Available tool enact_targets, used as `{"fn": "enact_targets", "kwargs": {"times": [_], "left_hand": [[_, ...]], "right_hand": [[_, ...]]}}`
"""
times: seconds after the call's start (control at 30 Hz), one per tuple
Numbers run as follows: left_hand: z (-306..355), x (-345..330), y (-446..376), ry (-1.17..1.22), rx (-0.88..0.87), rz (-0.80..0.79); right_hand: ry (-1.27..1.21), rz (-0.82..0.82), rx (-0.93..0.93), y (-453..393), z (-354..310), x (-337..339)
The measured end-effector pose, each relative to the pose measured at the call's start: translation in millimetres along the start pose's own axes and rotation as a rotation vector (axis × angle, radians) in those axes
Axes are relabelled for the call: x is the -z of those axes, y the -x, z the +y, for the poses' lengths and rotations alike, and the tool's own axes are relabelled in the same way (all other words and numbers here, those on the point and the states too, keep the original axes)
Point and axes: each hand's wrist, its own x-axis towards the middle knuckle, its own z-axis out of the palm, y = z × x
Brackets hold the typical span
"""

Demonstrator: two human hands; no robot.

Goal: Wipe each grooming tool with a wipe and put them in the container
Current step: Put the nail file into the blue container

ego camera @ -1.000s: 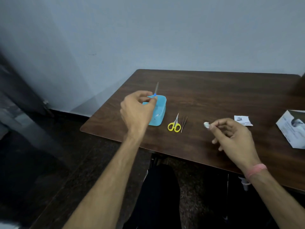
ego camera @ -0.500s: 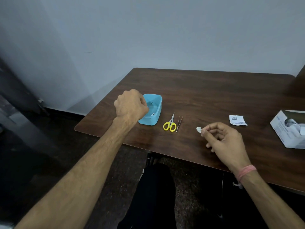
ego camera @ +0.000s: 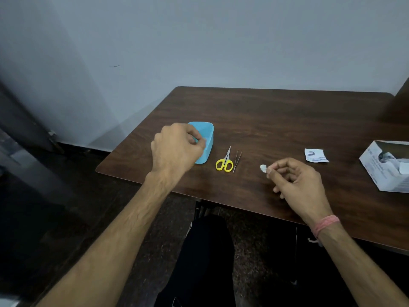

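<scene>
1. The left hand (ego camera: 177,149) hangs over the near side of the blue container (ego camera: 207,140), which stands on the table (ego camera: 276,120) near its left end. The fingers are curled down into the opening; whether this grip is clamped on a tool or holds nothing cannot be told, since the hand hides its own fingertips and most of the inside.
2. The right hand (ego camera: 296,180) is above the table's front edge. Its grip is together, thumb and forefinger pinching a small balled-up white wipe (ego camera: 263,168).
3. Left to do, by my reading: the yellow-handled scissors (ego camera: 225,161) and the thin metal tweezers (ego camera: 237,160) lie side by side on the table, just right of the container and outside it. Both need wiping and putting in.
4. What already sits in the container is too hidden to count, so the finished share is unclear.
5. Farther right lie a torn white sachet (ego camera: 316,155) and an open white box (ego camera: 387,167) at the table's right end.
</scene>
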Motion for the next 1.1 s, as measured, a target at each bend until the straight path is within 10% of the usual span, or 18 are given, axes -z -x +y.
{"fn": "enact_targets", "kwargs": {"times": [0.57, 1.1], "left_hand": [[25, -67, 39, -0.198, -0.027, -0.179], [5, -58, 81, 0.277, 0.077, -0.013]], "right_hand": [[-0.013, 0.020, -0.008, 2, 1, 1], [-0.042, 0.042, 0.024, 4, -2, 1]]}}
